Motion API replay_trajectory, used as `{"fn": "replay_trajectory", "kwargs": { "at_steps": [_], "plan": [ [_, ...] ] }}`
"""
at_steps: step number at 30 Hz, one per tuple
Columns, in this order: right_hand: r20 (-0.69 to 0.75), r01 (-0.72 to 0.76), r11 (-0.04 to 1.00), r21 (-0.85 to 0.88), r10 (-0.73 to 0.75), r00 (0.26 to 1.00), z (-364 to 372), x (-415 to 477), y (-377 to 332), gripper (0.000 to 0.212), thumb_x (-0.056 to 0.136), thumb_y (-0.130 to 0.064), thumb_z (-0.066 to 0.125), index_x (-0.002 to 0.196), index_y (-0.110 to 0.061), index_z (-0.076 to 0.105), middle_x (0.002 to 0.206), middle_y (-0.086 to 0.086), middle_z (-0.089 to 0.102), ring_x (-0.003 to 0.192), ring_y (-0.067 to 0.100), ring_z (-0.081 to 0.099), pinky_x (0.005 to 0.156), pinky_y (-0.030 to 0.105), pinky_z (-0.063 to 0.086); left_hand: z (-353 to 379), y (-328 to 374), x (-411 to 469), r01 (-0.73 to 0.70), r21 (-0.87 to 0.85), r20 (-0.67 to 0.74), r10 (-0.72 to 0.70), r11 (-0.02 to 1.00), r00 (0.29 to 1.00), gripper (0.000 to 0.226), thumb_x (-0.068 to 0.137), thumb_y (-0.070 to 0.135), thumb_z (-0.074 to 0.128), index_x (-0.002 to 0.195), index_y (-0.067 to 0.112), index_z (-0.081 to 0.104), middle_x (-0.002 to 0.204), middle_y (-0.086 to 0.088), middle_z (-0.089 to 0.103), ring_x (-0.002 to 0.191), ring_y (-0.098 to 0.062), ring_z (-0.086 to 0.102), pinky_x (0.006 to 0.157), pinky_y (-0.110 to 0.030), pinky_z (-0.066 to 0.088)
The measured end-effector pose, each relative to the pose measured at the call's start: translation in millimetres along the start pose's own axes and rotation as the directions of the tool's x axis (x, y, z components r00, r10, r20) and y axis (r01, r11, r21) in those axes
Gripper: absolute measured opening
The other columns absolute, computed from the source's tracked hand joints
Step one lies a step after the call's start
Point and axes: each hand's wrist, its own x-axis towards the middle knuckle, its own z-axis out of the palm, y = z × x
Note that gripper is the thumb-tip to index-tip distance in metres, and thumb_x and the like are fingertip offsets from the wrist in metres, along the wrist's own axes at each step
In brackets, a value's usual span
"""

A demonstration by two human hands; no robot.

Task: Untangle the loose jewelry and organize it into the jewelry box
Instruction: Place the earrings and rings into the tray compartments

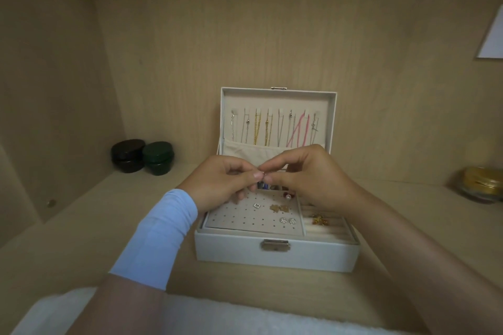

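Head view: your left hand [217, 182] and right hand [307, 179] pinch one tiny earring [263, 174] between fingertips, above the box [275, 253] at the shelf's back. It looks light and slippery; grip its post, gently.

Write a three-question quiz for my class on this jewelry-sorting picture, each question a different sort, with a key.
1. True or false: the jewelry box lid is shut.
2. Where do the necklaces hang? A) inside the raised lid B) on the shelf C) in the green jar
3. Fill in: the left hand and right hand together pinch a small piece above the perforated ____ panel.

Key: 1 false; 2 A; 3 earring.
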Motion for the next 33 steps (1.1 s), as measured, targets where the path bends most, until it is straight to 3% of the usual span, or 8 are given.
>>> {"fn": "replay_trajectory", "kwargs": {
  "at_steps": [4,13,17,21,24,27,31,33],
  "plan": [
    [-0.073,0.059,0.993,-0.106,-0.067,0.995,0,-1,0,0.008,0.085,-0.025,0.078,0.092,-0.025,0.081,0.082,-0.009,0.075,0.055,0.006,0.053,0.058,0.019,0.045,-1,1,-1,-0.001,-0.001,0.0,0.001,1.0,1.0,0.013,0.093,0.025,0.063,0.093,0.018,0.074,0.06,0.011,0.066,0.049,0.0,0.055,0.049,-0.012,0.044],
    [-0.21,0.057,0.996,-0.075,-0.072,0.975,11,2,-4,0.007,0.082,-0.02,0.081,0.089,-0.023,0.078,0.078,-0.015,0.072,0.048,0.007,0.052,0.052,0.02,0.045,-2,0,0,0.02,-0.098,0.005,-0.02,0.995,1.0,0.016,0.096,0.024,0.059,0.094,0.017,0.073,0.058,0.012,0.063,0.048,0.0,0.052,0.05,-0.014,0.045],
    [-0.111,0.105,0.977,-0.186,-0.127,0.986,12,2,-7,0.015,0.087,-0.02,0.076,0.097,-0.03,0.079,0.086,-0.014,0.072,0.057,0.012,0.057,0.057,0.022,0.049,-8,-4,3,0.021,-0.068,0.027,-0.019,0.997,0.999,0.018,0.093,0.028,0.063,0.093,0.016,0.076,0.069,0.001,0.066,0.058,-0.008,0.054,0.059,-0.022,0.046],
    [-0.037,0.096,0.901,-0.422,-0.123,0.992,12,1,-18,0.012,0.087,-0.027,0.076,0.097,-0.032,0.079,0.085,-0.02,0.073,0.058,-0.006,0.059,0.058,0.008,0.04,-17,-8,2,0.033,0.051,0.085,-0.037,0.998,0.996,0.016,0.092,0.031,0.064,0.088,0.021,0.075,0.066,0.006,0.067,0.056,-0.005,0.057,0.058,-0.021,0.046],
    [-0.018,0.079,0.864,-0.498,-0.101,0.995,17,3,-25,0.007,0.087,-0.031,0.075,0.093,-0.03,0.079,0.084,-0.018,0.074,0.061,-0.018,0.055,0.056,0.003,0.037,-26,-10,0,0.025,0.061,0.098,-0.031,0.998,0.995,0.014,0.092,0.029,0.064,0.093,0.021,0.075,0.073,0.009,0.07,0.059,-0.005,0.06,0.056,-0.018,0.046],
    [-0.006,0.028,0.888,-0.46,-0.035,0.999,28,9,-24,0.003,0.086,-0.031,0.076,0.087,-0.031,0.078,0.069,-0.029,0.064,0.061,-0.017,0.054,0.058,0.006,0.037,-39,-16,1,0.015,0.059,-0.024,-0.014,0.998,1.0,0.015,0.092,0.028,0.064,0.095,0.02,0.076,0.075,0.008,0.071,0.059,-0.006,0.058,0.058,-0.015,0.044],
    [0.048,0.023,0.878,-0.477,0.0,0.999,48,16,-20,0.005,0.078,-0.038,0.081,0.08,-0.04,0.076,0.084,-0.021,0.066,0.081,-0.004,0.059,0.077,0.031,0.051,-47,-25,3,-0.003,0.035,-0.151,0.009,0.999,0.988,0.015,0.093,0.026,0.061,0.092,0.022,0.076,0.073,0.009,0.068,0.056,-0.006,0.054,0.054,-0.011,0.041],
    [0.061,0.023,0.865,-0.501,0.009,0.998,56,16,-21,0.006,0.077,-0.042,0.081,0.078,-0.04,0.076,0.085,-0.02,0.065,0.081,-0.004,0.058,0.078,0.028,0.051,-47,-28,5,-0.02,0.034,-0.185,0.026,0.999,0.982,0.016,0.094,0.026,0.06,0.092,0.022,0.076,0.071,0.01,0.065,0.054,-0.007,0.052,0.055,-0.014,0.041]
  ]
}}
